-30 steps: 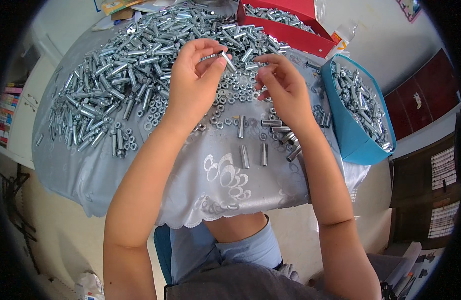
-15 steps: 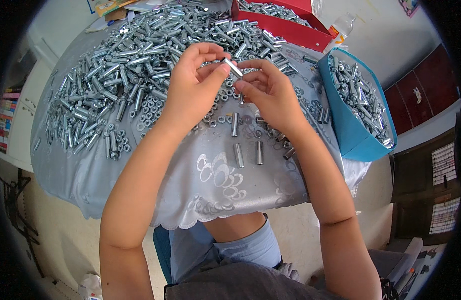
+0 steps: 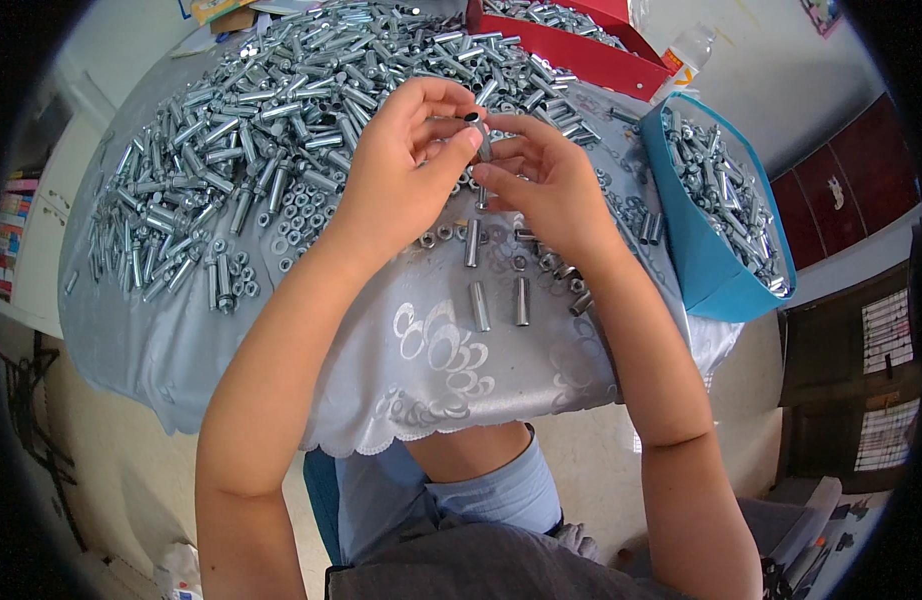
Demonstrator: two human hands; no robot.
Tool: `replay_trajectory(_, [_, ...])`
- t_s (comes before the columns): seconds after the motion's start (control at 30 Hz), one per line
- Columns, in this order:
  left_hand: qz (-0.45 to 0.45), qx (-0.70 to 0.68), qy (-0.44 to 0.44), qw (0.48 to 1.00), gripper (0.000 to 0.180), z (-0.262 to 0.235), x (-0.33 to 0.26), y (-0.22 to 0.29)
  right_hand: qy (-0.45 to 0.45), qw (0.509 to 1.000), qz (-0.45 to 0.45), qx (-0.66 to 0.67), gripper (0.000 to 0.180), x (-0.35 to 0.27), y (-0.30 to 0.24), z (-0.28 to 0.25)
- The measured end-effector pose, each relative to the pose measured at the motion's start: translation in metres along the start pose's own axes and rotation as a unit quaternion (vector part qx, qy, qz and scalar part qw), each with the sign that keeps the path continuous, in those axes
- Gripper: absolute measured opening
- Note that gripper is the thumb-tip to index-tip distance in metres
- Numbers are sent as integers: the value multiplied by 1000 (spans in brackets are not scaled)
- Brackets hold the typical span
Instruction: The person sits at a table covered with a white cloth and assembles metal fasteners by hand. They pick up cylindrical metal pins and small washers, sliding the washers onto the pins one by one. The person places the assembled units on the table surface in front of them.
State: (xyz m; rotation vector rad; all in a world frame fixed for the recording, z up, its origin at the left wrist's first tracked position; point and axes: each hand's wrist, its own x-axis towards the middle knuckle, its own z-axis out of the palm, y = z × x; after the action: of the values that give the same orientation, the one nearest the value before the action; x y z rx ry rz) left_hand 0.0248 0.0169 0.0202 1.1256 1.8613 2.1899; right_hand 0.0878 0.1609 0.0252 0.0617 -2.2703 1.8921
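Observation:
Above the near edge of the metal pile, my left hand (image 3: 416,150) pinches a short shiny metal sleeve (image 3: 479,128) between thumb and fingers. The sleeve stands nearly upright, its dark open end facing up. My right hand (image 3: 546,185) is closed close against it, fingertips at the sleeve's lower part. From under the right thumb pokes a slim bolt (image 3: 482,198) with its wider end down; the fingers hide where it meets the sleeve. On the cloth below the hands lie several loose sleeves (image 3: 480,306) and a few nuts (image 3: 444,232).
A large heap of bolts and sleeves (image 3: 311,110) covers the table's far and left parts, with loose nuts (image 3: 301,215) along its near side. A blue fabric bin (image 3: 716,255) of assembled bolts stands right. Behind are a red box (image 3: 581,60) and a clear bottle (image 3: 689,55).
The sleeve has turned from a slant to nearly upright, its open end now up. Both hands remain close together and have shifted slightly to the right.

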Motion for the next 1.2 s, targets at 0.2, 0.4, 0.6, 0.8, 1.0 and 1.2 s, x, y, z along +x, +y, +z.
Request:
replay_trajectory(0.2, [-3, 14, 6, 1000, 22, 0, -1, -2, 14, 1000, 12, -2, 39, 3, 9, -1])
replay_trajectory(0.4, [-3, 4, 1, 1000, 22, 2, -1, -1, 34, 996, -57, -52, 42, 5, 13, -4])
replay_trajectory(0.6, [9, 33, -15, 999, 24, 6, -4, -10, 39, 987, 37, 151, 43, -1, -8, -7])
replay_trajectory(0.8, [-4, 68, -46, 997, 25, 9, -7, -9, 34, 963, 75, 256, 35, -3, -14, -9])
replay_trajectory(1.0, [29, 179, -71, 981, 20, 6, -7, -3, 20, 948, 110, 298, 30, 0, -9, -10])
replay_trajectory(1.2, [59, 186, -27, 980, 18, 4, -4, -5, 30, 946, 96, 309, 30, 0, -8, -11])
